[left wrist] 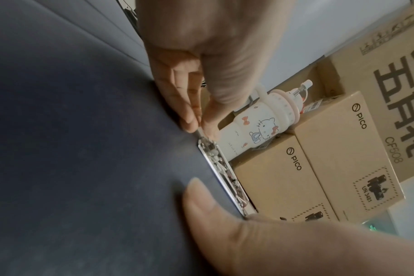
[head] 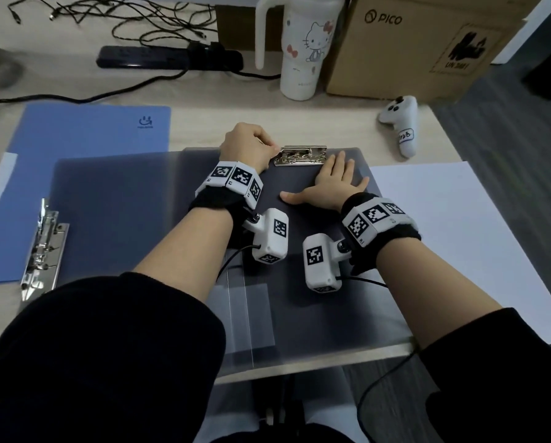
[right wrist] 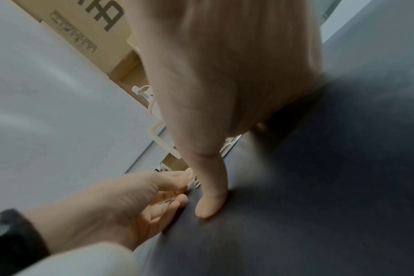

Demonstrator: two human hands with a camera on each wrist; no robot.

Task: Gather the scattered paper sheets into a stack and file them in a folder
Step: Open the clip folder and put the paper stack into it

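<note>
two hands on the dark folder [head: 299, 219], lying open on the desk [head: 204, 129] right in front. left hand [head: 248, 145] curled up, thumb and finger pinched on the lever end of the metal clip [head: 301, 155] at the folder's far edge. right hand [head: 331, 183] spread flat, fingers straight, palm pressing the dark cover just below the clip. nothing under the clip yet, looks like. paper sheets [head: 453, 244] lying in a white pile just beside the folder on the right, hanging a bit off the desk edge.

probably mid clip-opening. best bet: keep that flat palm down so the slick board can't skid, lift the lever fully before sliding paper in, then square the sheets first so the edges go under evenly.

textures: folder smooth matte plastic, frosted translucent flap on the left half. clip shiny chrome, springy, hard edges. paper thin and floppy, easy to crease. second blue folder [head: 76, 148] further left with its own chrome clip [head: 42, 247], same sort of stiff flat board.
</note>
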